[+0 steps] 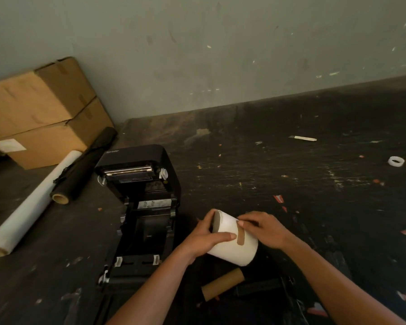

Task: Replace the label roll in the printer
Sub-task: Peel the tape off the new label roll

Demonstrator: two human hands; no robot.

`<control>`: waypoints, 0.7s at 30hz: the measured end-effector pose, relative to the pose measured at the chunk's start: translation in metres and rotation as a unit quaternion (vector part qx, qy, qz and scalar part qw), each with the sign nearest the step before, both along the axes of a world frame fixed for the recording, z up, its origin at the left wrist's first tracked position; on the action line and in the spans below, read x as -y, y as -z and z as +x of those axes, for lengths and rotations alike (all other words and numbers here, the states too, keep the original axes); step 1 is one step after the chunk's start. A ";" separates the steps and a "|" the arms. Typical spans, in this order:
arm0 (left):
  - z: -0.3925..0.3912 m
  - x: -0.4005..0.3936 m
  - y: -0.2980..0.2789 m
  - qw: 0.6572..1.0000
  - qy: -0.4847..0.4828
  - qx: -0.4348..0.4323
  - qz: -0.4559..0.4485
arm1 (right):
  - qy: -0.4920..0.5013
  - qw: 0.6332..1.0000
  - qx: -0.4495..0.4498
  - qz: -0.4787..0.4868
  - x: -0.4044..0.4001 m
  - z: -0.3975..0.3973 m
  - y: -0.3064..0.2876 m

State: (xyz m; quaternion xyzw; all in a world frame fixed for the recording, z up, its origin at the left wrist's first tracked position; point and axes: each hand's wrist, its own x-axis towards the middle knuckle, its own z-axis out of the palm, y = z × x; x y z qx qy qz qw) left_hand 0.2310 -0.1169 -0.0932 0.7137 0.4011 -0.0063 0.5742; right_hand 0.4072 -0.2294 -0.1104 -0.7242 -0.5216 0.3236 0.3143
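Note:
A black label printer (141,207) sits on the dark table with its lid swung open, and its roll bay looks empty. Just right of it I hold a full white label roll (234,247) above the table. My left hand (206,238) grips the roll's left end, thumb lying across the top. My right hand (260,228) pinches the upper end of a strip of brown tape (240,235) stuck on the roll. An empty brown cardboard core (222,287) lies on the table below my hands, next to a black spindle (263,287).
Two stacked cardboard boxes (40,113) stand at the back left against the wall. A white film roll (33,202) and a black roll (85,167) lie left of the printer. A cutter blade (302,138) and two tape rings (402,160) sit at the far right.

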 end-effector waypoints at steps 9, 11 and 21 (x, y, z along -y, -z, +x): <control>-0.010 0.001 0.005 1.000 -0.011 0.019 -0.018 | 0.062 0.996 -0.011 0.062 0.003 -0.015 0.002; -0.010 0.001 0.005 1.000 -0.010 0.018 -0.017 | 0.068 0.996 -0.008 0.053 0.002 -0.015 0.001; -0.013 0.003 0.005 1.000 -0.012 0.017 -0.017 | 0.101 0.992 0.005 0.072 0.007 -0.023 0.002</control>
